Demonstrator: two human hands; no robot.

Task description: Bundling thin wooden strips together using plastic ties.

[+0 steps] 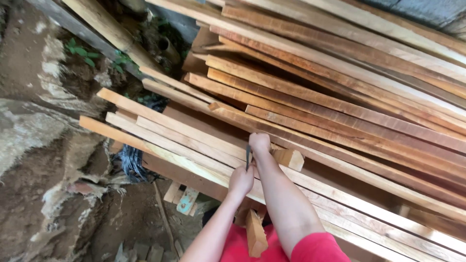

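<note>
From the head camera, the left hand (241,180) is closed in a fist around a thin dark metal tool (248,156), which stands nearly upright against the long pale sawn planks (194,145) at the near edge of the stack. The right hand (259,142) is curled shut just above, gripping the tool's upper end where it touches the wood. A short pale wooden block (289,158) lies just beside the right wrist. Reddish-brown boards (340,92) fill the space to the right and behind. Open room lies left: bare earth ground (29,194), small offcuts (184,199), a dark bundled cord (130,162). An upright wood stake (255,235) stands between the forearms.
</note>
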